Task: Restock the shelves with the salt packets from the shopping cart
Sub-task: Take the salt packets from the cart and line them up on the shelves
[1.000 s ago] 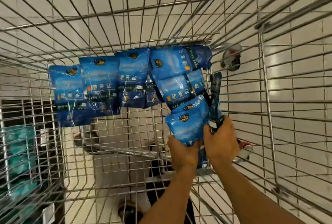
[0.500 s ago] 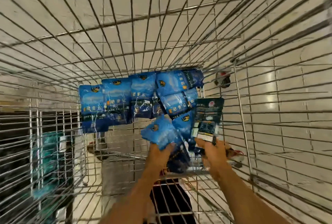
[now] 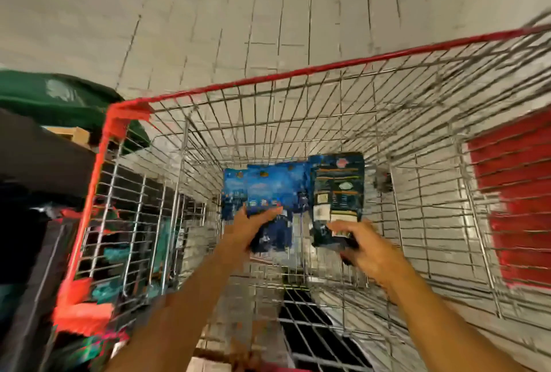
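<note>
Floor [image 3: 208, 14]: pale tiles, filling the top of the view and showing through the wire mesh.

Cart [image 3: 298, 72]: wire basket with a red rim; we look down into it from above. A red panel [image 3: 518, 207] sits on its right wall. The frame is blurred throughout.

Dark shelving [image 3: 35, 163]: to the left of the cart, with a green bag [image 3: 59, 97] on top (its contents we cannot read).

Left arm and right arm: both reach down into the cart from the bottom edge.

Salt packets [image 3: 235, 190]: blue, lying in a row across the far end of the cart floor, overlapping one another. How many lie there, we cannot count.

Blue packet [image 3: 274, 193]: raised above the row, near the middle of the cart. Our left hand [image 3: 253, 225] grasps its lower part, the thumb laid across the front.

Dark packet [image 3: 338, 193]: held upright just right of the blue one, printed back facing us, with pale label blocks and small text (unreadable). Our right hand [image 3: 360, 243] holds its bottom edge; that grip is curled round the lower corner, fingers behind and thumb in front.

The two held packets stand side by side, edges close; whether they touch, we cannot tell.
</note>
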A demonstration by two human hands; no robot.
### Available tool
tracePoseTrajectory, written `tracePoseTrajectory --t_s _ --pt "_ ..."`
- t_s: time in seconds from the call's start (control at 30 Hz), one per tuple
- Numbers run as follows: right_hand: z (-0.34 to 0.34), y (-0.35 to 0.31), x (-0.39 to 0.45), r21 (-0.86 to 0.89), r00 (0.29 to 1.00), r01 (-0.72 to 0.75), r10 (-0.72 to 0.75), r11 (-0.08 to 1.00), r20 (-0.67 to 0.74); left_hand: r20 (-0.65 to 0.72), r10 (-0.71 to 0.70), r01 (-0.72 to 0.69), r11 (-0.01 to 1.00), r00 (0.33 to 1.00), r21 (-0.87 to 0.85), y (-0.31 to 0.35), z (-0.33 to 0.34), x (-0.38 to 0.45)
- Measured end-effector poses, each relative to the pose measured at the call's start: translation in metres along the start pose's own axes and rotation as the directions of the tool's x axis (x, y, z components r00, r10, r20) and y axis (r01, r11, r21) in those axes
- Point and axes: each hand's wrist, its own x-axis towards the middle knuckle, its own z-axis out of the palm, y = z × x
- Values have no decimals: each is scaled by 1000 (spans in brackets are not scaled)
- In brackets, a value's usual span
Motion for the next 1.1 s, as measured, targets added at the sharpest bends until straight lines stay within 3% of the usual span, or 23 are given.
tracePoseTrajectory --t_s 0.13,0.2,0.27,0.3,0.37,0.53,0.67,0.77,0.83,0.93,1.0,1.1 --pt "36 4 -77 -70 995 55 -49 996 91 3 80 -79 985 997 -154 32 -28 -78" --pt "55 9 -111 46 995 25 -29 999 95 -19 156 -157 967 988 -199 42 -42 -123" --pt "77 20 -139 -45 965 160 -146 986 220 -59 238 -245 946 969 -210 48 -54 -160" --pt "90 26 -148 -11 950 209 -200 978 241 -74 288 -297 931 955 -214 51 -62 -181" --pt "117 37 -167 122 923 94 -132 988 362 -111 377 -392 896 920 -210 55 -76 -218" --pt "173 64 -219 214 808 -16 -114 977 578 -253 514 -566 795 819 -216 62 -117 -302" --pt "211 78 -256 151 719 99 -176 984 673 -329 606 -678 713 724 -179 67 -151 -367" --pt "249 85 -295 20 555 198 -129 980 822 -417 642 -743 654 644 -140 65 -181 -412" --pt "272 90 -316 -48 499 303 -116 952 859 -509 645 -780 620 570 -86 61 -201 -444" --pt "305 98 -338 -60 448 529 -218 846 867 -624 655 -807 586 426 64 54 -228 -491" --pt "326 101 -349 -53 399 577 -225 815 889 -679 656 -804 571 329 163 51 -242 -517" --pt "357 113 -371 -38 262 648 -176 760 949 -770 616 -805 536 166 254 39 -258 -558"
